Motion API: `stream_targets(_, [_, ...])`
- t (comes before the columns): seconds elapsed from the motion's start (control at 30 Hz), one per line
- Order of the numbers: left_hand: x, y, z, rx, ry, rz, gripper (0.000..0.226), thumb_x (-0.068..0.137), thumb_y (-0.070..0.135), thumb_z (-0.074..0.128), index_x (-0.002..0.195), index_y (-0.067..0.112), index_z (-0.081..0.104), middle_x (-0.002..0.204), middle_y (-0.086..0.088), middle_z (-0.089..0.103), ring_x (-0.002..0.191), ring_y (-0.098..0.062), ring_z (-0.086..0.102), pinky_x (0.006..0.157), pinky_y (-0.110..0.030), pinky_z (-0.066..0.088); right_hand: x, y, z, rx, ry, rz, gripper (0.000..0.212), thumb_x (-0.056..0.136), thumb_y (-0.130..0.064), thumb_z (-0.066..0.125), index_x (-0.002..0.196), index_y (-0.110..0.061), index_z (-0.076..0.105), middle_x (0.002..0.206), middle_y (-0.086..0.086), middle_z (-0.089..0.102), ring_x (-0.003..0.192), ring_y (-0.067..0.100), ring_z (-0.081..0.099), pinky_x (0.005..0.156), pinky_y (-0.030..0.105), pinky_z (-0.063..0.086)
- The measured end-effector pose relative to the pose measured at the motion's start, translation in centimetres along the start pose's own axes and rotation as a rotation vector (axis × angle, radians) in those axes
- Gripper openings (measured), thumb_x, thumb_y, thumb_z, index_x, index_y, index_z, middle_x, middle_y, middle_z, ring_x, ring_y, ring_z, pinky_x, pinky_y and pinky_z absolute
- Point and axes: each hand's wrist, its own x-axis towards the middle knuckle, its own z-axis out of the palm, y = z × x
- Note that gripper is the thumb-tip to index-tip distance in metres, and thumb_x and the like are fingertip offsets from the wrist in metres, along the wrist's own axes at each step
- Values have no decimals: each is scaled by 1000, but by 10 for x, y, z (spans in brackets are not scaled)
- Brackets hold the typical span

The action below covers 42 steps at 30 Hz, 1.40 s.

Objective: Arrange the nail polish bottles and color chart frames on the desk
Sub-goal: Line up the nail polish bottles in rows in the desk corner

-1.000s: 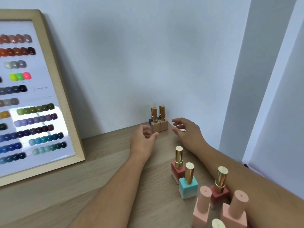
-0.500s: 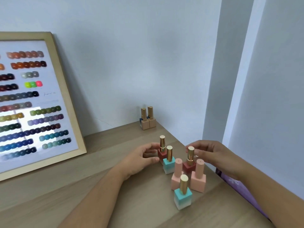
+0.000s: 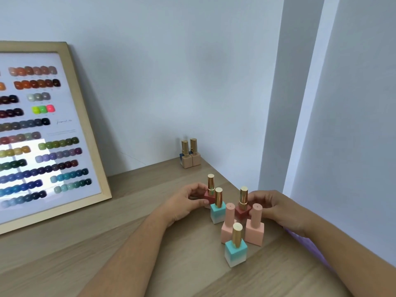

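Note:
Several nail polish bottles stand clustered on the wooden desk [image 3: 85,243]. My left hand [image 3: 186,202] grips the left red bottle [image 3: 210,194] by its base. My right hand [image 3: 276,209] grips the right red bottle [image 3: 242,207]. Between them stands a turquoise bottle [image 3: 217,209]. Two pink bottles [image 3: 229,226] [image 3: 255,228] and a second turquoise bottle [image 3: 236,247] stand nearer to me. Beige bottles [image 3: 191,155] with gold caps sit in the far corner, blue bottles partly hidden behind them. A wood-framed color chart [image 3: 42,133] leans on the wall at left.
The desk's right edge runs diagonally by a grey wall and a column [image 3: 285,103]. A purple object [image 3: 308,247] shows just past that edge, under my right forearm.
Both hands drew back from the beige bottles in the corner to the near cluster. Each has now closed on a red bottle.

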Motion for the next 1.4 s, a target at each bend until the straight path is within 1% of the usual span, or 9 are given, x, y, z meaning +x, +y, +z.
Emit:
stream_targets(0.13, [3,-5,-2,-85,83,38,26,82,6,65,101,24,65,102,5,71,100,-10,64,90,-23,47,11,6,5,20,130,-19,24,87,1,56,103,-12,68,103,4,73,96,12,65,88,20,48])
stream_targets(0.3, [13,-12,-5,-141,299,45,27,83,9,65,104,26,64,105,5,69,101,-10,62,90,-27,47,44,10,10,-3,290,-41,25,90,-3,54,100,-23,66,97,0,71,84,6,63,77,11,48])
stream_targets(0.37, [18,-12,-7,-156,397,34,25,82,11,66,97,31,63,100,7,68,97,-8,61,83,-22,46,64,13,11,-24,354,-36,24,90,-6,54,99,-26,65,97,0,70,85,9,64,77,14,48])
stream_targets(0.47, [31,-13,-12,-199,508,27,25,83,9,66,91,33,62,94,11,68,93,-5,60,80,-20,44,98,17,13,-38,406,-18,22,90,-8,54,107,-19,64,102,5,69,96,19,65,90,30,49])
stream_targets(0.63, [59,-20,-22,-148,644,-5,22,83,10,66,86,31,62,88,10,67,84,-4,58,68,-19,42,147,19,15,-52,425,-40,22,90,-8,54,106,-20,64,102,4,69,97,20,64,89,29,48])
stream_targets(0.77, [79,-26,-30,-54,695,0,20,82,13,67,90,30,62,91,11,65,87,-3,57,73,-18,42,179,18,16,-119,420,-81,20,89,-8,56,104,-19,63,99,1,67,95,18,63,89,28,46])
stream_targets(0.97, [97,-32,-32,68,686,23,21,79,14,71,88,30,60,83,15,64,79,4,57,69,-13,42,208,17,19,-219,385,-140,21,87,-9,58,106,-16,63,101,-1,64,89,13,59,72,16,40])
stream_targets(1.2, [103,-31,-30,127,719,9,20,76,14,73,88,26,62,77,15,62,74,-1,59,73,-18,46,216,16,21,-261,369,-150,27,86,-7,60,112,-16,61,106,1,61,93,15,59,82,22,39])
stream_targets(1.4, [103,-30,-29,129,767,-51,26,74,20,77,89,24,55,77,14,58,72,0,56,69,-20,45,215,14,22,-227,406,-135,38,85,-7,61,120,-20,54,104,2,61,96,16,60,89,30,48])
